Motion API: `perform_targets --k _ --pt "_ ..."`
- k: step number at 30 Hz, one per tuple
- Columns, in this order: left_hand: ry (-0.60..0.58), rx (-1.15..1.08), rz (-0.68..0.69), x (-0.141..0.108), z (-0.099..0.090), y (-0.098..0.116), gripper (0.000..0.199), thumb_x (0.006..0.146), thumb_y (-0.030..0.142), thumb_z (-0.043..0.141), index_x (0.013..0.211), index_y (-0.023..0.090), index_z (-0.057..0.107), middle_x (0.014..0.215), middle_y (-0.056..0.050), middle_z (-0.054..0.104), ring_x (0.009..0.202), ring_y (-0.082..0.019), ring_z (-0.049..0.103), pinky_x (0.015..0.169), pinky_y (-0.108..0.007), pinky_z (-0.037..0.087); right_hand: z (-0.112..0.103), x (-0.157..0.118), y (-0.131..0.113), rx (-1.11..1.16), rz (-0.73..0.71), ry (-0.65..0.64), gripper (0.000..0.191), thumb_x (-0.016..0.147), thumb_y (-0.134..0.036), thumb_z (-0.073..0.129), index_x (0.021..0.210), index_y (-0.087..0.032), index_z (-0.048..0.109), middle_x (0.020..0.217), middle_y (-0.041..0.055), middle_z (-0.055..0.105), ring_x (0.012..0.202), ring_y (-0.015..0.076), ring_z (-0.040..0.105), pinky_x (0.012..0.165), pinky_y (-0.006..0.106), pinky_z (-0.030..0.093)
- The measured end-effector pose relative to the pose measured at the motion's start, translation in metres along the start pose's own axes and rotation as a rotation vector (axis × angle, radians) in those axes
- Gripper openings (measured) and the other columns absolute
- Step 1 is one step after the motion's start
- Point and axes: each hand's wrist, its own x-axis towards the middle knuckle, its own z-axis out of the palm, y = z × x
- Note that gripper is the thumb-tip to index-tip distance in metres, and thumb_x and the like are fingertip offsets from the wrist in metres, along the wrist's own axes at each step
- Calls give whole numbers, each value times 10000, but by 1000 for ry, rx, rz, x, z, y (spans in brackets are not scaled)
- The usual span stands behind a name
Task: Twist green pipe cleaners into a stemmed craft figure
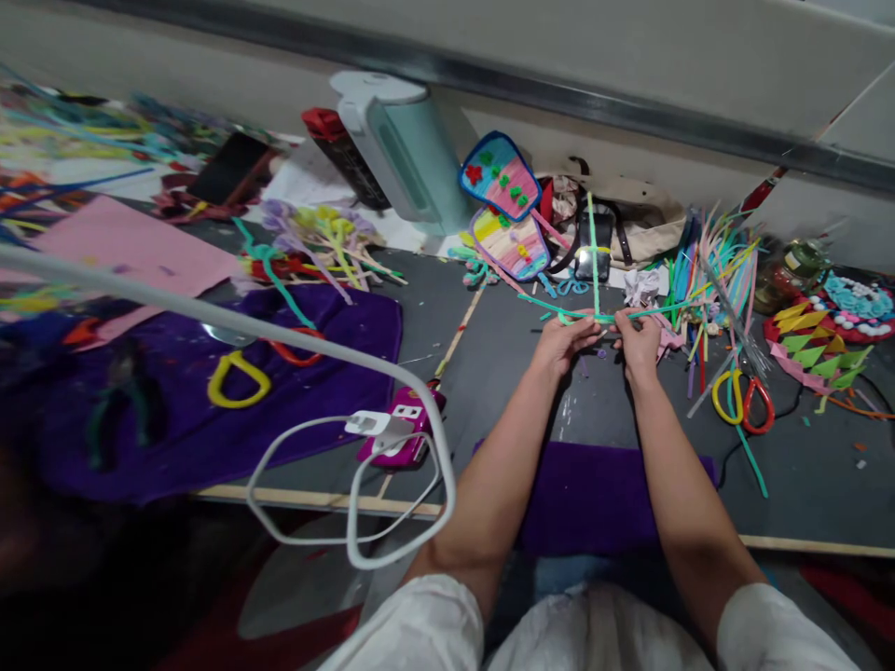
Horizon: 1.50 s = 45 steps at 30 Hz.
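A teal pipe cleaner (667, 309) stretches sideways across both my hands above the dark table. My left hand (563, 343) pinches it, and my right hand (639, 347) grips it a short way to the right. From between the hands a light green pipe cleaner (594, 266) rises upright, meeting the teal one at the fingertips. A short yellow piece shows across its middle. Whether the two are twisted together is too small to tell. Beyond the hands lie two fan-shaped pipe-cleaner pieces, one blue-edged (502, 177) and one purple-edged (509, 242).
To the right are a bundle of coloured pipe cleaners (720, 270) and scissors (757, 407) with yellow and red handles. A pale blue jug (419, 154) stands by the wall. Pliers (126, 396) lie on purple cloth at left. A white cable (328, 345) loops across the foreground near a pink power strip (402, 438).
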Motion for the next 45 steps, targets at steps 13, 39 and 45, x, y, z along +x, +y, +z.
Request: perform_targets --k 13,39,45 --pt "122 -60 60 4 -5 7 331 754 9 696 1049 117 593 753 -47 724 637 -133 714 588 -212 572 -24 9 -28 7 -262 298 348 833 -533 638 849 -213 502 739 -1 649 647 168 731 571 280 612" --pt "-63 -71 -24 -13 3 9 174 798 90 709 966 136 712 736 -34 728 666 -114 707 663 -204 586 -15 7 -23 113 69 3 317 682 -403 754 843 -193 579 679 -54 652 593 99 635 435 175 512" --pt "95 -67 -36 -11 3 7 311 767 120 759 1047 136 624 707 -12 692 586 -106 678 609 -205 572 -1 -3 -21 173 135 -43 350 638 -405 809 793 -190 581 635 -51 645 584 127 651 524 251 585"
